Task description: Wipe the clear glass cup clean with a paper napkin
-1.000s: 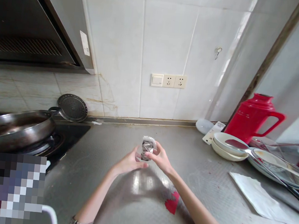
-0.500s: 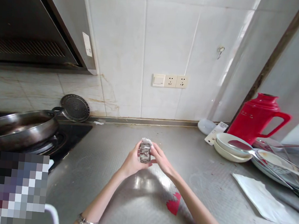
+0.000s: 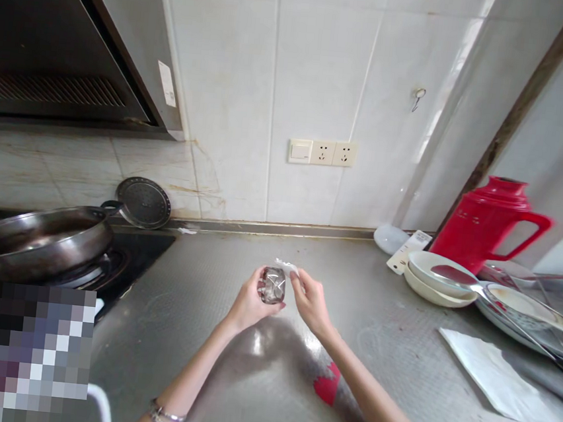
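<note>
My left hand (image 3: 250, 305) is closed around a small dark packet (image 3: 273, 287), its thumb along the near side and its fingers on the left. The packet sits between my two hands, above the middle of the counter (image 3: 207, 263), and its shiny clear wrapping catches the light. My right hand (image 3: 311, 299), just to the right, has thumb and finger pinched together on a strip of clear film (image 3: 285, 265) at the packet's far right edge; I cannot tell whether the film is joined to the packet there.

Nearer than my hands, beside my right forearm, a torn red scrap (image 3: 327, 384) lies on the counter. A silver bracelet (image 3: 165, 419) circles my left wrist.

Out to the right, a folded white sheet (image 3: 489, 374) lies flat. Farther back stand two stacked bowls (image 3: 430, 293) with a metal ladle (image 3: 454, 276) resting across them, and behind them is a red flask (image 3: 482, 227), upright, its handle to the right. A small white dish (image 3: 389, 238) is by the far wall (image 3: 319, 75).

On the left, a steel pan (image 3: 44, 241) sits on the black cooktop (image 3: 145, 254), with a dark perforated disc (image 3: 143, 203) leaning at the wall behind it.
</note>
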Action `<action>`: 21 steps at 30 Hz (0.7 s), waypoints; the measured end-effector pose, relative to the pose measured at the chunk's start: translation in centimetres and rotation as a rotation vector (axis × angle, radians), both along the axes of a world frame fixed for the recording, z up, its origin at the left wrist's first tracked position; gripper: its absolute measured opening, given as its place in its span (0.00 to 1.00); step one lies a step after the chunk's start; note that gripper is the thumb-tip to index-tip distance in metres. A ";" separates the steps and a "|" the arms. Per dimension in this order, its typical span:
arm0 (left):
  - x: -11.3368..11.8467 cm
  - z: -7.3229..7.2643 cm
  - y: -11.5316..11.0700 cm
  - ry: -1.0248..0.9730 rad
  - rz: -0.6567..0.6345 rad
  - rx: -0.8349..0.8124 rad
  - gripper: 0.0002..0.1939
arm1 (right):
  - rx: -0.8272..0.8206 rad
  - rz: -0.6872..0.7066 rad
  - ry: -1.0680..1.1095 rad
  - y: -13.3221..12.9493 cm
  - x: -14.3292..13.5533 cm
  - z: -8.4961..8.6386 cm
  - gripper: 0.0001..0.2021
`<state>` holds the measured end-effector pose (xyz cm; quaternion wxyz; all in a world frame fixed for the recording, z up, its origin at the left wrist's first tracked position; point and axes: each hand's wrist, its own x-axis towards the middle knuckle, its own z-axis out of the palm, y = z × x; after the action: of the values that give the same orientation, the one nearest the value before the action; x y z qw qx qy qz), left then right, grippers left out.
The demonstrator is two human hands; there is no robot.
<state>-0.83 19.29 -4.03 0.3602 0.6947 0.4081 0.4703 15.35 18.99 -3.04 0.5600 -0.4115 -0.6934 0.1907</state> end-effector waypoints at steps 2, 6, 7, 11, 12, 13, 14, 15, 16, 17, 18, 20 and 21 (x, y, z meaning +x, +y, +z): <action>0.1 0.0 -0.1 -0.013 -0.010 0.007 0.36 | 0.097 0.040 -0.033 -0.4 -0.2 -0.1 0.15; 0.4 0.1 -0.5 -0.018 -0.046 0.004 0.35 | 0.124 0.037 -0.042 -0.4 -0.2 -0.2 0.15; 0.5 0.1 -0.6 -0.019 -0.054 -0.009 0.35 | 0.104 0.017 -0.038 -0.2 -0.2 -0.2 0.15; 0.7 0.1 -0.7 -0.041 -0.053 -0.061 0.35 | 0.075 -0.031 -0.038 0.1 -0.1 -0.4 0.15; 0.8 0.1 -0.7 -0.043 -0.052 -0.065 0.35 | 0.088 -0.024 -0.040 0.0 -0.1 -0.5 0.15; 0.8 0.0 -0.6 -0.042 -0.051 -0.062 0.35 | 0.107 -0.007 -0.046 -0.1 -0.1 -0.6 0.15; 0.8 -0.2 -0.6 -0.040 -0.052 -0.054 0.35 | 0.127 0.019 -0.056 -0.2 -0.1 -0.6 0.15; 0.8 -0.3 -0.5 -0.033 -0.057 -0.044 0.35 | 0.148 0.049 -0.069 -0.3 -0.1 -0.7 0.15; 0.8 -0.5 -0.5 -0.023 -0.061 -0.033 0.36 | 0.161 0.077 -0.082 -0.4 -0.1 -0.7 0.15; 0.9 -0.7 -0.4 -0.011 -0.062 -0.021 0.36 | 0.162 0.095 -0.091 -0.5 -0.1 -0.7 0.16; 0.9 -0.9 -0.4 0.001 -0.059 -0.011 0.36 | 0.145 0.101 -0.093 -0.5 -0.1 -0.6 0.16; 0.9 -1.2 -0.3 0.025 -0.051 0.000 0.38 | 0.078 0.082 -0.082 -0.4 0.0 -0.5 0.16; 1.0 -1.3 -0.3 0.031 -0.043 0.003 0.39 | 0.039 0.065 -0.073 -0.3 0.0 -0.5 0.16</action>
<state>0.13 18.99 -5.35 0.3630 0.7109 0.3977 0.4523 15.38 18.73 -3.51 0.5357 -0.3843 -0.7300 0.1799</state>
